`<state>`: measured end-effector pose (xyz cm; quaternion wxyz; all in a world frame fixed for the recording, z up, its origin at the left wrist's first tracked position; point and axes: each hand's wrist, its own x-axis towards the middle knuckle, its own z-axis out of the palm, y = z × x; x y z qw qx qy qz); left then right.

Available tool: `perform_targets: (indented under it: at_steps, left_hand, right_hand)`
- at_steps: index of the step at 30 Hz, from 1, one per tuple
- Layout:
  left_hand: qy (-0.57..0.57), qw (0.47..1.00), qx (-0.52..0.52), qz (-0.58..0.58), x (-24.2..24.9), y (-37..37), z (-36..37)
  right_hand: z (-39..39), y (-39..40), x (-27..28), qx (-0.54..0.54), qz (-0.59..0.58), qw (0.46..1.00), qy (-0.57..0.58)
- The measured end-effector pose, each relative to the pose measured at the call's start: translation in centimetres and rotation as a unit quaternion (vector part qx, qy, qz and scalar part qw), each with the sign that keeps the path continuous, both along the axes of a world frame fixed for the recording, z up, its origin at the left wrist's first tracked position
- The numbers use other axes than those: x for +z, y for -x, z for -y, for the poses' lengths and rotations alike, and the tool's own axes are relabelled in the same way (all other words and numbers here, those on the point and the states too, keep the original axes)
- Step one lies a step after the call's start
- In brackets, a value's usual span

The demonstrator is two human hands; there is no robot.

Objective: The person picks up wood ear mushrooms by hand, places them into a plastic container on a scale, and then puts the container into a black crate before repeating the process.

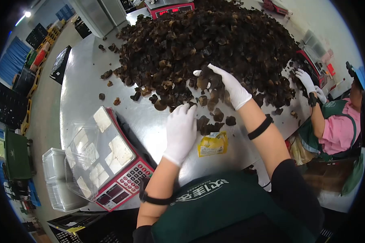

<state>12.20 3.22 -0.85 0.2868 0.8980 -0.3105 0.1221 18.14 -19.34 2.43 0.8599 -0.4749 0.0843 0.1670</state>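
Observation:
A big heap of dark wood ear mushrooms (202, 38) covers the far part of the metal table. My right hand (233, 90), in a white glove, curves around several wood ear pieces (210, 81) at the near edge of the heap; some pieces below it look blurred. My left hand (180, 131), also gloved, rests nearer to me with its fingers curled in, and what they may hold is hidden. Loose wood ears (209, 124) lie between the hands. Just below them is a yellow printed packet (213, 144).
At left, a red scale (127, 180) bears a clear plastic container (82, 150); stacked clear trays (56, 172) stand beside it. Another scale (174, 10) sits behind the heap. On the right, a co-worker's gloved hand (306, 80) is near the heap and a third scale (312, 67).

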Motion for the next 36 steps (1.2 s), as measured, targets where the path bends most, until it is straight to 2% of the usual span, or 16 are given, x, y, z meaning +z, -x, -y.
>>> perform_targets:
  at_steps: [5,8,10,15,20,23,24,25,27,28,30,31,32,34,35,36]
  left_hand:
    - [-0.094,0.995,0.021,0.025,-3.3,-3.2,5.8]
    - [-0.155,0.987,0.034,-0.022,-4.5,-3.3,6.7]
    - [-0.226,0.971,0.068,0.031,-4.8,-3.0,7.0]
    - [-0.232,0.964,0.084,0.099,-4.9,-3.3,7.1]
    - [-0.270,0.956,0.072,0.090,-3.7,-3.3,6.9]
    - [-0.006,0.994,0.069,0.085,-1.1,-1.0,6.2]
    - [-0.004,0.994,0.068,0.086,0.0,0.0,5.8]
    - [0.115,0.991,0.060,-0.035,1.1,0.9,5.2]
    - [0.274,0.934,0.055,-0.222,2.9,2.4,3.5]
    - [0.402,0.849,0.017,-0.344,1.9,2.7,2.6]
    - [0.524,0.675,0.000,-0.519,2.5,3.9,0.6]
    - [0.562,0.638,-0.030,-0.525,2.7,4.5,-0.2]
    - [0.564,0.641,-0.026,-0.520,2.9,4.6,-1.0]
    - [0.628,0.498,-0.133,-0.583,3.5,5.1,-2.6]
    - [0.612,0.516,-0.103,-0.590,3.9,5.1,-2.9]
    - [0.616,0.518,-0.098,-0.585,3.9,5.1,-3.3]
  right_hand:
    - [-0.1,0.8,0.9,-0.022,-0.011,1.000,-0.002]
    - [-0.4,1.2,0.6,-0.030,-0.038,0.998,-0.026]
    - [-0.3,1.1,-0.1,-0.028,-0.013,0.999,-0.038]
    - [-0.8,1.7,0.4,-0.038,-0.028,0.998,-0.038]
    - [-1.4,1.7,-0.4,-0.044,-0.021,0.989,-0.137]
    - [-2.2,2.5,1.8,-0.093,-0.058,0.983,-0.149]
    - [-2.0,2.6,1.3,-0.094,-0.057,0.983,-0.148]
    - [-1.7,2.4,0.6,-0.074,-0.028,0.980,-0.184]
    - [-2.4,2.3,0.6,-0.099,-0.008,0.978,-0.185]
    - [-2.8,2.2,0.5,-0.096,-0.007,0.978,-0.185]
    - [-4.0,1.7,0.5,-0.071,0.027,0.980,-0.185]
    - [-4.9,2.4,1.3,-0.071,0.027,0.977,-0.200]
    - [-5.9,2.3,1.4,-0.065,0.028,0.977,-0.203]
    - [-8.4,2.3,1.7,-0.103,-0.008,0.967,-0.234]
    - [-9.6,2.7,2.0,-0.147,-0.032,0.977,-0.152]
    - [-10.9,3.0,2.3,-0.140,-0.033,0.978,-0.154]
